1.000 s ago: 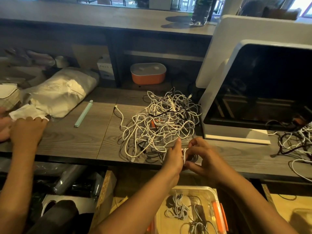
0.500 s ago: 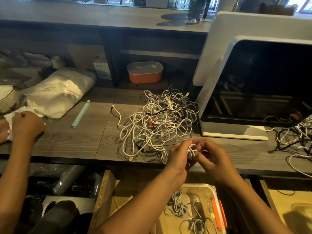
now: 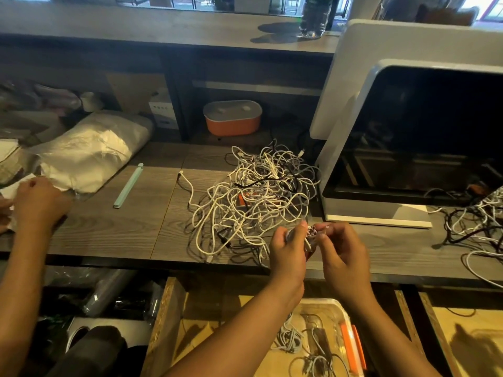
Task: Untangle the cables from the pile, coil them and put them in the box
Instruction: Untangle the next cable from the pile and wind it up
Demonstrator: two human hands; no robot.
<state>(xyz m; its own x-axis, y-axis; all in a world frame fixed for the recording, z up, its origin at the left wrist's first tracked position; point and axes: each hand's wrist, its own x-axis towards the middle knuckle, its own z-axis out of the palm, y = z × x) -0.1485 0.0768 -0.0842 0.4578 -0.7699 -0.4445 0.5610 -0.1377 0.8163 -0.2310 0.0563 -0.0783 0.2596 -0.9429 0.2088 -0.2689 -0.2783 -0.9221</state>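
Left hand [image 3: 288,253] and right hand [image 3: 343,258] both grip small coiled cable [image 3: 311,232] lower centre; tangled pile [image 3: 255,197] just behind, monitor [image 3: 424,137] right, box [image 3: 321,301] below.

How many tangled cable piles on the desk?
2: a large white-and-black cable tangle centred on the grey wooden desk; a smaller tangle at its right edge, partly out of frame.

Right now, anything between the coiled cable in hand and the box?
Nothing visible does. The left hand and right hand grip the coiled cable above the desk edge; the open box lies below and nearer, with only the person's own forearms over its rim.
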